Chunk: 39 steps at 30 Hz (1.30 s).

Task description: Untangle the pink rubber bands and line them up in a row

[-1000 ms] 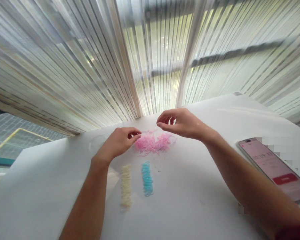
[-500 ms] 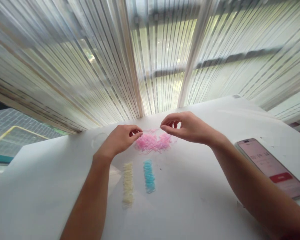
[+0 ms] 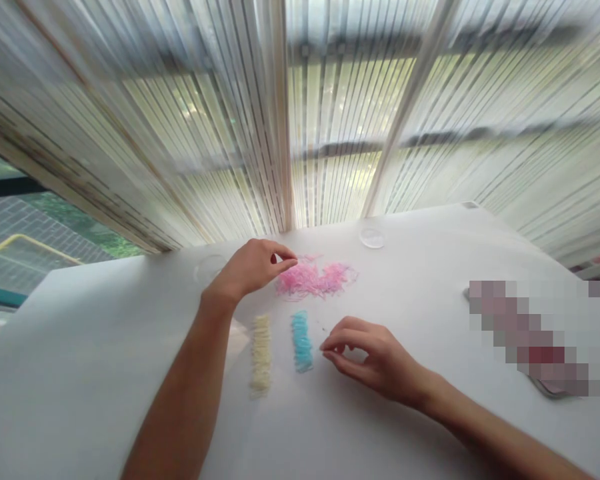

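Observation:
A loose heap of thin pink and lilac strands lies on the white table. My left hand is at the heap's left edge, thumb and fingertips pinched together; anything between them is too small to make out. Closer to me, a column of pale yellow strands and a shorter column of blue strands lie side by side. Just right of the blue column is my right hand, also closed in a pinch, its fingertips apart from the column. Whatever it may hold cannot be seen.
A clear round lid or dish lies behind the heap, and another clear round piece is partly behind my left hand. A phone, mostly pixelated, rests at the right. String curtains hang along the table's far edge.
My right hand has moved from the heap's far right side down toward me, beside the blue column. The left hand stays pinched near the heap. The view has shifted slightly.

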Tool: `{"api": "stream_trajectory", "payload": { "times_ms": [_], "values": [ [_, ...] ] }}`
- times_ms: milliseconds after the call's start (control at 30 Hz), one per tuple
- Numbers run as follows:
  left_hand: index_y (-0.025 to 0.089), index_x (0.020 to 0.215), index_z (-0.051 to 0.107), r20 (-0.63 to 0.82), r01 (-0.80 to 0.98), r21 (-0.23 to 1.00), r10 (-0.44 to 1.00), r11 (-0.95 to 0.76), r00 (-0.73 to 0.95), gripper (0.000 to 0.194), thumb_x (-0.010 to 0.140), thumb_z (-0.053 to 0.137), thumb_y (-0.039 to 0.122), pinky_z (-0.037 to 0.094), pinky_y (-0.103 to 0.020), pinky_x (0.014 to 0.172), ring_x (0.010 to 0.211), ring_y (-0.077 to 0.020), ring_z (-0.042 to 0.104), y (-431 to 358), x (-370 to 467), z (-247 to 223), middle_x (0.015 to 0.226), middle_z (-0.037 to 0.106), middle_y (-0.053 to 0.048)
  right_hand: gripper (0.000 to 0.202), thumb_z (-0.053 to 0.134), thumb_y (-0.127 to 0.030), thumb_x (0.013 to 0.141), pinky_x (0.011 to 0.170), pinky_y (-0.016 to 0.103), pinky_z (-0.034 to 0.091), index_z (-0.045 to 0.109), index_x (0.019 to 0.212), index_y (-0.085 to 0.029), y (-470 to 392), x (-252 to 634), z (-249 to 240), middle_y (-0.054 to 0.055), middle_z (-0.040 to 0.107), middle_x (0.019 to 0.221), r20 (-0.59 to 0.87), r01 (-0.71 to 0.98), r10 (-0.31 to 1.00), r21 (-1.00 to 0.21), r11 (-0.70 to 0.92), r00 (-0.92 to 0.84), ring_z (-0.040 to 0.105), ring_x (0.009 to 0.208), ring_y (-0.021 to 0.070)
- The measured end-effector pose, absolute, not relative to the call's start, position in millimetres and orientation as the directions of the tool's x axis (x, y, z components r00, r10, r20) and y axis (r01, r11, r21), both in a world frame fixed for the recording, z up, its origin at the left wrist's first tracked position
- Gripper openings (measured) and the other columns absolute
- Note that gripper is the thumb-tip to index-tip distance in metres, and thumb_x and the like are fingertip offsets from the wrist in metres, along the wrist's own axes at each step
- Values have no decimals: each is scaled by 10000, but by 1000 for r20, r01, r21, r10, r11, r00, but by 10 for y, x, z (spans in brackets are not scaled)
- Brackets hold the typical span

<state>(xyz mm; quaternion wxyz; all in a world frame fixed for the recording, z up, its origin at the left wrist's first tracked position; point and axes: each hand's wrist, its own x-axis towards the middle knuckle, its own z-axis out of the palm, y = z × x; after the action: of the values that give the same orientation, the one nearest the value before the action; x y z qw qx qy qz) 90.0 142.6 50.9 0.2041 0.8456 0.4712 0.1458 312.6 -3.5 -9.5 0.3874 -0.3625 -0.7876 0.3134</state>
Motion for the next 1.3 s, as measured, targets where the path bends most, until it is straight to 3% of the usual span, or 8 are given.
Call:
{"api": "stream_trajectory", "payload": {
  "times_ms": [300,567,900,1133,1300],
  "values": [
    [237,948,809,45,752,489,873,-443,485,232,853,657,385,497,-290,724,717,-173,659,1437,867,516,861,785,-22,158,586,-110,883,682,232,538,687,958,-204,-207,2994,-288,50,650,832,447,318,771,-727,609,-454,627,754,137],
    [242,916,813,51,734,510,868,-448,494,195,842,667,348,509,-292,741,731,-176,663,1423,877,505,866,786,-15,150,534,-137,917,613,257,445,672,907,-196,-268,2856,-363,48,622,773,450,460,670,-495,737,-590,532,691,155],
    [237,912,814,71,735,508,872,-449,484,198,837,675,355,513,-304,750,744,-185,667,1413,866,506,869,786,-24,145,519,-130,920,622,259,433,650,922,-193,-259,2854,-417,43,604,781,412,514,726,-519,683,-550,519,701,156],
    [233,922,812,60,739,496,867,-456,495,202,842,670,353,511,-307,744,745,-187,668,1427,866,501,876,789,-29,171,497,-174,946,581,285,391,655,882,-186,-297,2845,-338,38,575,715,402,472,608,-391,790,-685,479,650,168],
    [249,920,812,55,743,489,867,-457,496,204,844,666,368,506,-301,730,728,-181,665,1434,866,486,871,788,-18,188,485,-170,972,592,286,395,673,968,-177,-303,2854,-324,38,581,730,365,504,644,-412,759,-673,489,665,172]
  ]
}}
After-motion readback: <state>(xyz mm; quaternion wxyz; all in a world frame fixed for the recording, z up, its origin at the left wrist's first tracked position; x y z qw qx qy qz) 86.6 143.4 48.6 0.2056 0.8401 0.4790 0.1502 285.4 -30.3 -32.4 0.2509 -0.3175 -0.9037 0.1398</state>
